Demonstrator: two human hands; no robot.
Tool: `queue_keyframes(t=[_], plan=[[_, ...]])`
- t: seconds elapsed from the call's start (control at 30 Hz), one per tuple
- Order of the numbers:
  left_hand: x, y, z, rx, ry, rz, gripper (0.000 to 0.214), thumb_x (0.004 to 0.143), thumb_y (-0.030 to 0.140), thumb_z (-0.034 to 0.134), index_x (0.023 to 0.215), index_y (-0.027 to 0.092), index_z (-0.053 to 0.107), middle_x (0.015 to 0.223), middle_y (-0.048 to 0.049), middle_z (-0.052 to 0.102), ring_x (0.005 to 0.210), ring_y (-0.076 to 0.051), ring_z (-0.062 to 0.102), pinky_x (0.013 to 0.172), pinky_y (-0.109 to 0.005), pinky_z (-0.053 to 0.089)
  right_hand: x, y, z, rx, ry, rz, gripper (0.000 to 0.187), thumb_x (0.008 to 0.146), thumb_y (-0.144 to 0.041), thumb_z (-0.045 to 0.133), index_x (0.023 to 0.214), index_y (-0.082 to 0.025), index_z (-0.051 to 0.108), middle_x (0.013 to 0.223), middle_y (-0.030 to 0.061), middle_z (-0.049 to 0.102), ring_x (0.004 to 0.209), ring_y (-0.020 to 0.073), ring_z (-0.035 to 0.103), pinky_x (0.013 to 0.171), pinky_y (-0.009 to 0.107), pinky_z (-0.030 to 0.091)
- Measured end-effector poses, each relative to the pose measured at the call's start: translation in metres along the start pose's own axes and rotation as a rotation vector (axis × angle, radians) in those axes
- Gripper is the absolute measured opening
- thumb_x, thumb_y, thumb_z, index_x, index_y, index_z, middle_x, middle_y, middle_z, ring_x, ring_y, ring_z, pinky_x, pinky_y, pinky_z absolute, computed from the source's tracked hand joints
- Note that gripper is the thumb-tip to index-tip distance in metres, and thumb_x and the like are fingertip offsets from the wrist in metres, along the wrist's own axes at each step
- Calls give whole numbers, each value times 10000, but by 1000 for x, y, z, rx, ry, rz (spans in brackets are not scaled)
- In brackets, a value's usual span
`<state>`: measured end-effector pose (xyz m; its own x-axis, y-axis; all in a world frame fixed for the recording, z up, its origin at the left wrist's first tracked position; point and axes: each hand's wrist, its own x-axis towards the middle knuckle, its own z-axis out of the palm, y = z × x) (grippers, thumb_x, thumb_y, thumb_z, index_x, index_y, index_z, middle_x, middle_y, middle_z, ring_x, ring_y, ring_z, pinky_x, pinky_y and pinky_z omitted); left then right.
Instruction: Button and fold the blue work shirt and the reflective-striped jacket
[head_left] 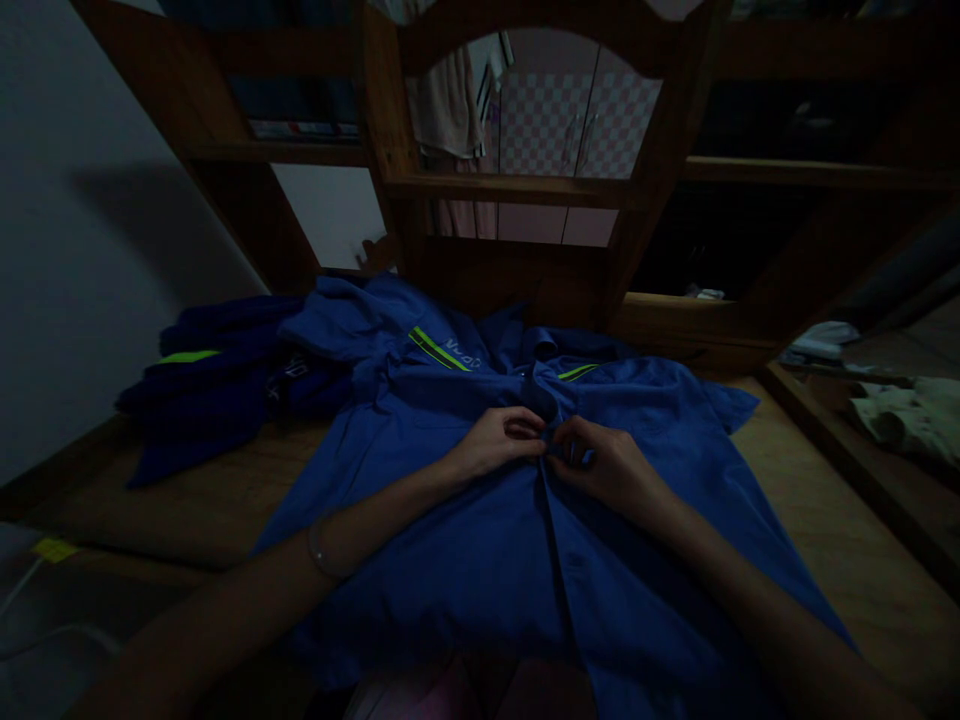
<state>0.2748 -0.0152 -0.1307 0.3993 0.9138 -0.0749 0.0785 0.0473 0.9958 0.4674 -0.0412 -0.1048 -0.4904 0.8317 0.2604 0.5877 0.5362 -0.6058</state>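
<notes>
Spread flat on the wooden platform (825,520), nearest, lies a blue work shirt (465,560). Left hand (499,440) and right hand (604,462) meet on its front below the collar, fingertips pinched on the fabric edges. More blue clothes (217,385) heap leftward; a shelf (300,152) behind holds flat stacked items.

- I read the blue shirt (480,560) as matt woven cloth, softly creased.
- Its yellow-green stripes (439,350) looked smoother (dim light, though).
- The platform (847,520) was smooth, dull wood.
- The shelf frame (517,188) was darker wood, faintly sheened.
</notes>
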Motion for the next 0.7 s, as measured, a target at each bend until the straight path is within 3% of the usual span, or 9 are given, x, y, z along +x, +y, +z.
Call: queue_keyframes(t=[0.3,0.5,0.7], plan=[[-5,4,8,-80,30,-64,346,612,229,773,907,116,631,776,-34,635,680,-125,615,639,-237,497,0,6,-8,162,-86,61,157,745,-209,596,900,-209,570,788,-3,643,671,127,603,589,221,451],[-5,5,7,-135,-12,-66,317,633,197,756,906,104,624,775,-36,635,675,-118,616,647,-242,510,2,16,-9,264,-159,90,158,748,-202,588,905,-196,567,805,3,637,654,122,600,563,216,453],[-5,6,7,-127,-9,-66,316,633,191,749,902,93,616,763,-38,634,652,-121,613,646,-260,513,2,15,-10,272,-156,72,169,759,-202,589,925,-197,557,833,6,636,678,125,597,581,223,455]])
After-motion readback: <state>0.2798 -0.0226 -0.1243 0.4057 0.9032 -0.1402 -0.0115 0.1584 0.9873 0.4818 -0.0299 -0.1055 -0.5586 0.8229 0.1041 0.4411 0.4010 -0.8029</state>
